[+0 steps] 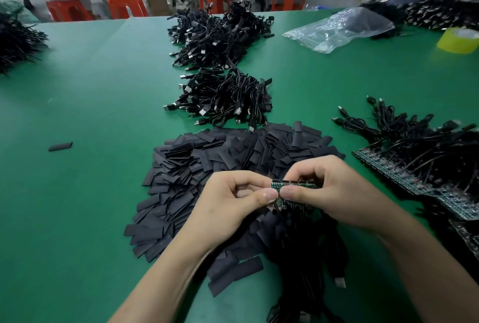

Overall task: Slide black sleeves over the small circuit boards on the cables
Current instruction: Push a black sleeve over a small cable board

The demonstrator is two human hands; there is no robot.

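Low centre of frame, above the heap of black sleeves [215, 167] on the green surface [90, 193]: left hand [233, 201] and right hand [334, 193], each grip clamped thumb-to-finger on one strip of circuit boards [293, 188] with cables [311, 258] hanging below; best snapped apart right at the joint between the thumbs, gently.

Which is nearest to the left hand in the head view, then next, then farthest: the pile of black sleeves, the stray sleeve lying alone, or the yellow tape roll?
From the left hand:
1. Pile of black sleeves, directly under and ahead of the hand.
2. Stray sleeve, alone, out to the left.
3. Yellow tape roll, far right edge of the table.
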